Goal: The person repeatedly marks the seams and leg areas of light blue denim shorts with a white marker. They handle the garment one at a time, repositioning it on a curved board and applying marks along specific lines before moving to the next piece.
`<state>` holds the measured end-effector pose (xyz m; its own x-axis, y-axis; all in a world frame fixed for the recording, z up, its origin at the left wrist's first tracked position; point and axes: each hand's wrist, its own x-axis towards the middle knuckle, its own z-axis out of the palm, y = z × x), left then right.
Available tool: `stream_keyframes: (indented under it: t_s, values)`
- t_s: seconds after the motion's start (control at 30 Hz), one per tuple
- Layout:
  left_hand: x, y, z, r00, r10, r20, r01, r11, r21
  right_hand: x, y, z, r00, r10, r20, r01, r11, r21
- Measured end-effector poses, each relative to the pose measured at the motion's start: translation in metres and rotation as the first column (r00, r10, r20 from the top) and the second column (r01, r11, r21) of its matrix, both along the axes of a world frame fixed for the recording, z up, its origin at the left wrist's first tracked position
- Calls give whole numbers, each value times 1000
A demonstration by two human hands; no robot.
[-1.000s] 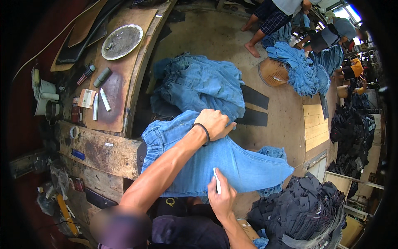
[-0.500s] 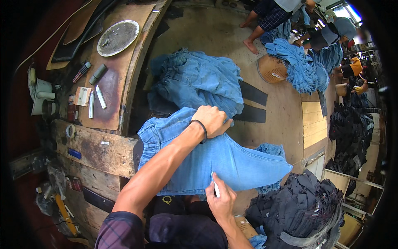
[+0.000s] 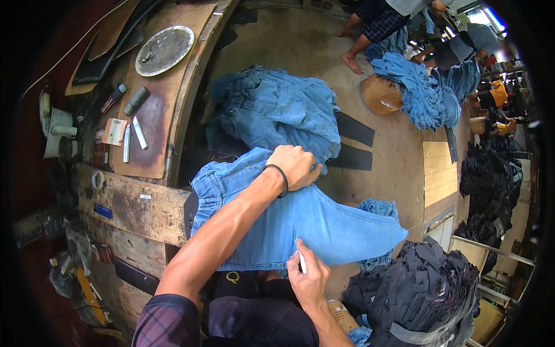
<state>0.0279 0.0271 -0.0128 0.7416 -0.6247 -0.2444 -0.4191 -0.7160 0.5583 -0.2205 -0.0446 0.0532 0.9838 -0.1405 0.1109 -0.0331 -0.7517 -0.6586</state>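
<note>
A pair of light blue denim trousers (image 3: 341,222) with a gathered waistband (image 3: 206,199) lies stretched across in front of me, its leg pointing right. Near its upper edge my left hand (image 3: 295,166) is closed on the denim, a black band round the wrist. Lower down, my right hand (image 3: 309,276) pinches a slim white stick-like tool (image 3: 302,263). The tool's tip touches or nearly touches the trousers; its exact kind does not show. Just beyond my left hand, a heap of blue denim garments (image 3: 283,110) lies bunched up.
A wooden bench (image 3: 133,214) at left bears a round tray (image 3: 165,52), two white sticks (image 3: 139,133) and a dark phone-like slab (image 3: 136,276). Dark cloth pieces (image 3: 410,295) pile up at lower right. Beyond stand a denim-topped drum (image 3: 380,96) and other people (image 3: 376,29).
</note>
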Motion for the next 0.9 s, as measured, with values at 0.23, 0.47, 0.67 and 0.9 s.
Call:
stream_keyframes:
  t_s: [0.23,0.47,0.67,0.9]
  values:
    - [-1,0,-1,1000,11,23,-11,1000,-11,-2,4,1,994,-80,-69,80,997,-7]
    - [-2,1,-5,1000,7,-1,-7,999,-31,-3,4,-2,996,-88,-17,88,996,-22]
    - [1,-2,-2,997,-4,-71,2,1000,-15,-12,0,-2,971,-135,-198,156,984,91]
    - [-96,50,76,910,369,187,-253,854,-454,-7,-35,19,893,-208,-399,333,902,274]
